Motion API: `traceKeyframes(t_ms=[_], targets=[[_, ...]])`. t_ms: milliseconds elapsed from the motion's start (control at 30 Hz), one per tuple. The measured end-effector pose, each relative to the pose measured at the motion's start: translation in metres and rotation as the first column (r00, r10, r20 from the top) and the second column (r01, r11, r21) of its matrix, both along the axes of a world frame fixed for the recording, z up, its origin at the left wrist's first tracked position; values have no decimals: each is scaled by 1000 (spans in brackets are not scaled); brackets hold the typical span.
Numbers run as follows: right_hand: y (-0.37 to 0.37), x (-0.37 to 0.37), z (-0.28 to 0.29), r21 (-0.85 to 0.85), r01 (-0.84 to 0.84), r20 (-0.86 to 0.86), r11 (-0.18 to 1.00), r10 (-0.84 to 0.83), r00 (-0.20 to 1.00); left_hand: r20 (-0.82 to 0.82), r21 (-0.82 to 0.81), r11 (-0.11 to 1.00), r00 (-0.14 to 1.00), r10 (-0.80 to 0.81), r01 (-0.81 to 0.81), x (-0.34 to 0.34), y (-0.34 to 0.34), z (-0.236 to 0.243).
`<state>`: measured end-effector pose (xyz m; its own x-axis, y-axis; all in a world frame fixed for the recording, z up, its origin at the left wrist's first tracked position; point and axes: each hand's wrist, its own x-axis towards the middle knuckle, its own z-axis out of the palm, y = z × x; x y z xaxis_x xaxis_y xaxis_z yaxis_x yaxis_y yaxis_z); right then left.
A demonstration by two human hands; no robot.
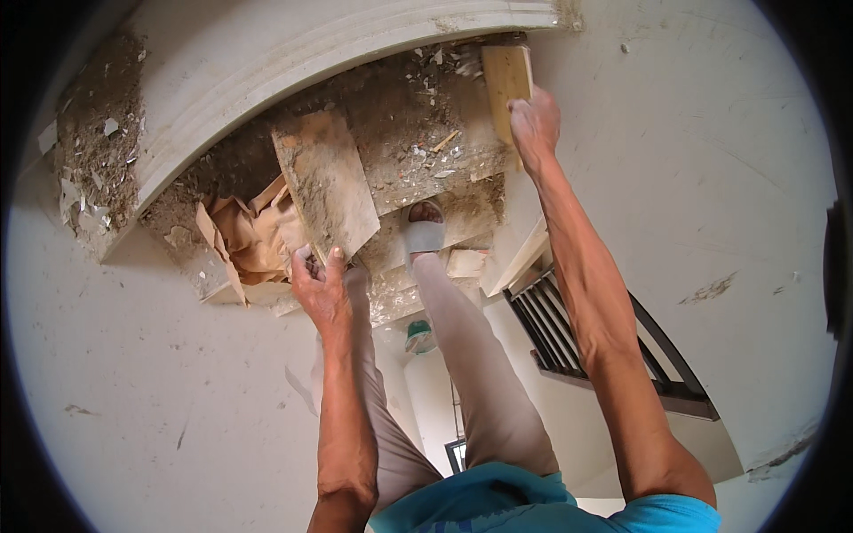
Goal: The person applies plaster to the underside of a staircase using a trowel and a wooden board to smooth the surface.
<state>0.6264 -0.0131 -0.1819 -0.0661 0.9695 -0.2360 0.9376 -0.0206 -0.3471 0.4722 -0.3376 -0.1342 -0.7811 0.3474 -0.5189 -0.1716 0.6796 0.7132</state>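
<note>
Bright diffuse light, soft shadows, fisheye bowing, black corners

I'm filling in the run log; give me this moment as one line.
left hand: holds dusty board; right hand: holds wooden piece; beside board: crumpled brown paper; surroundings: debris-strewn steps

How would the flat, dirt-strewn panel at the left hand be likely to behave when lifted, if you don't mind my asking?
The panel is probably fairly stiff, as its edges look straight with the left hand at one corner. The dirt on it looks loose, so some may slide off if tilted. Its dusty surface might feel slippery.
</note>
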Motion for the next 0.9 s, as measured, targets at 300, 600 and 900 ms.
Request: traceKeyframes(t_ms=[300,600,900], targets=[[28,-25,-16,42,407,-31,912,-406,913,43,10,1000,999,-12,12,-3,2,1],[-3,-8,6,-39,-57,-186,998,49,981,106,22,999,994,30,-33,-7,-5,-4],[27,-15,-20,84,14,106,996,-23,994,133,30,999,991,21,-25,-10,-8,-7]])
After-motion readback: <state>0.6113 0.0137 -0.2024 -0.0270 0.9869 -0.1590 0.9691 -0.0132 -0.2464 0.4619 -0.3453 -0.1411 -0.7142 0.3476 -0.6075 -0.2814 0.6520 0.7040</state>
